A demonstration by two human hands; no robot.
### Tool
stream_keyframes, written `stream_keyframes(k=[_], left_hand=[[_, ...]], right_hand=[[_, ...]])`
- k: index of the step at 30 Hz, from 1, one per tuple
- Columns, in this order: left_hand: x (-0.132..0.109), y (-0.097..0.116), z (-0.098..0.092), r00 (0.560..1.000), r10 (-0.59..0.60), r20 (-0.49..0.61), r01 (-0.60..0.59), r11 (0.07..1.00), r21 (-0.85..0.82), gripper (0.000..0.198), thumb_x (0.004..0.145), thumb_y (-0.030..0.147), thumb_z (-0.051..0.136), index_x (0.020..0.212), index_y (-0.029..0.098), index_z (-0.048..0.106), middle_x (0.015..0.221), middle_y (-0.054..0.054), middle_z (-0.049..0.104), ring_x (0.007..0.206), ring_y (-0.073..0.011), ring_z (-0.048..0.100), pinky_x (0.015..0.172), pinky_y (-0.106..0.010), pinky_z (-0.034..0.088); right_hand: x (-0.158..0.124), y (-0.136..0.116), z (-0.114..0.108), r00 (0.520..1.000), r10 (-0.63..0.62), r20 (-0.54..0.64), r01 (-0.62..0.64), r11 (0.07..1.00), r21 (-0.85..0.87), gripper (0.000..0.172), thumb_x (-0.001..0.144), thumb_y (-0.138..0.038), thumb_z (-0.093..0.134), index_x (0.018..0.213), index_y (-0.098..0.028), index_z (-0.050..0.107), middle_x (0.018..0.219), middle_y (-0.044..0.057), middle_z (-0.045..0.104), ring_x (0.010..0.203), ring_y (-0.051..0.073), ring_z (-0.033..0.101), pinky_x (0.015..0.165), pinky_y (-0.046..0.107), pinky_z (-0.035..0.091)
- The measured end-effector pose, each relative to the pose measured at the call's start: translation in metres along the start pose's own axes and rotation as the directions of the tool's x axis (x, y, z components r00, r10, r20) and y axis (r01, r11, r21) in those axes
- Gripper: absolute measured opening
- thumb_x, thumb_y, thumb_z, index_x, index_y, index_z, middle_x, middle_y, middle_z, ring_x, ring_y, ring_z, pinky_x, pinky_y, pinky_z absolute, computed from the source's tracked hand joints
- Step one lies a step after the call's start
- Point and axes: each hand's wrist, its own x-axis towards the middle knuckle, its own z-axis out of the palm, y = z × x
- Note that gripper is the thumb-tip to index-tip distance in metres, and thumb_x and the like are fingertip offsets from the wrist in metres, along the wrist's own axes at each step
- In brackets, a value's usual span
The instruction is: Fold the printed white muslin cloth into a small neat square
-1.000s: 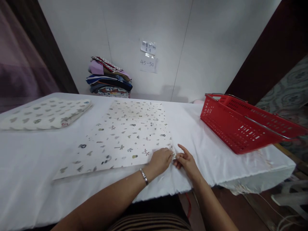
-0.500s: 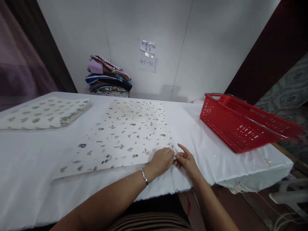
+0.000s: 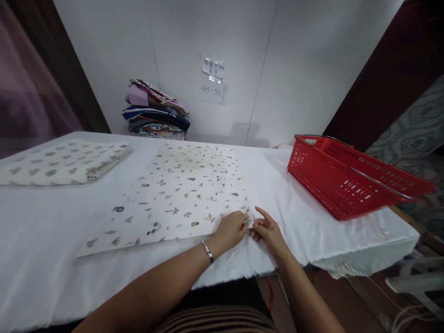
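Observation:
A white printed cloth [image 3: 183, 189] with small plant and leaf motifs lies spread flat on the table. My left hand [image 3: 231, 228], with a silver bracelet at the wrist, is closed on the cloth's near right corner. Facing it across the corner is my right hand [image 3: 270, 235]. Its thumb and lower fingers pinch at the cloth's edge, while the index finger sticks out. The exact grip of the right fingertips is partly hidden.
A folded cream cloth with leaf prints [image 3: 62, 162] lies at the left. Folded fabrics [image 3: 156, 113] are stacked against the wall at the back. A red plastic basket [image 3: 333, 180] with metal handles stands at the right on the white-covered table [image 3: 277, 185].
My left fingers have shifted slightly left along the corner, and more of the cloth's corner shows between the hands. My right hand has hardly moved.

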Motion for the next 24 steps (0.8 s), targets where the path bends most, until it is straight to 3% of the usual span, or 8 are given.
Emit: stream_keyframes(k=[5,13,17,24], left_hand=[[-0.0002,0.0003,-0.0009,0.997,-0.003,-0.073,-0.002,0.998,-0.063,0.015,0.083,0.013,0.047,0.092,0.019,0.057,0.085,-0.002,0.059,0.081,-0.0153,0.054,0.070,-0.027,0.042],[-0.0041,-0.0022,0.0072,0.990,0.134,-0.033,-0.133,0.990,0.039,0.013,0.085,0.014,0.046,0.093,0.019,0.056,0.088,-0.003,0.060,0.085,-0.0168,0.053,0.074,-0.029,0.042],[-0.0058,-0.0011,0.0058,0.989,0.151,-0.006,-0.150,0.987,0.053,0.011,0.087,0.016,0.046,0.091,0.019,0.055,0.089,-0.004,0.059,0.085,-0.0175,0.053,0.075,-0.030,0.042],[-0.0089,0.0037,0.0007,0.989,0.145,0.012,-0.145,0.989,0.034,0.015,0.087,0.015,0.045,0.093,0.019,0.057,0.089,-0.004,0.057,0.085,-0.0171,0.052,0.074,-0.029,0.041]], right_hand=[[0.0014,0.0012,-0.0001,0.999,0.009,-0.036,-0.009,1.000,0.012,0.070,0.070,-0.036,0.071,0.131,-0.019,0.040,0.067,-0.005,0.057,0.052,0.013,0.058,0.047,0.024,0.043],[0.0037,0.0032,0.0006,1.000,0.014,-0.028,-0.014,1.000,0.008,0.072,0.070,-0.031,0.069,0.132,-0.016,0.037,0.062,-0.005,0.058,0.051,0.014,0.058,0.049,0.025,0.044],[0.0037,0.0028,-0.0006,1.000,0.019,-0.017,-0.019,1.000,0.017,0.070,0.070,-0.029,0.068,0.132,-0.016,0.038,0.063,-0.005,0.060,0.051,0.013,0.058,0.050,0.026,0.045],[0.0010,-0.0027,0.0008,0.997,0.059,-0.052,-0.057,0.998,0.031,0.069,0.075,-0.042,0.065,0.134,-0.016,0.041,0.059,-0.003,0.060,0.054,0.016,0.060,0.052,0.027,0.046]])
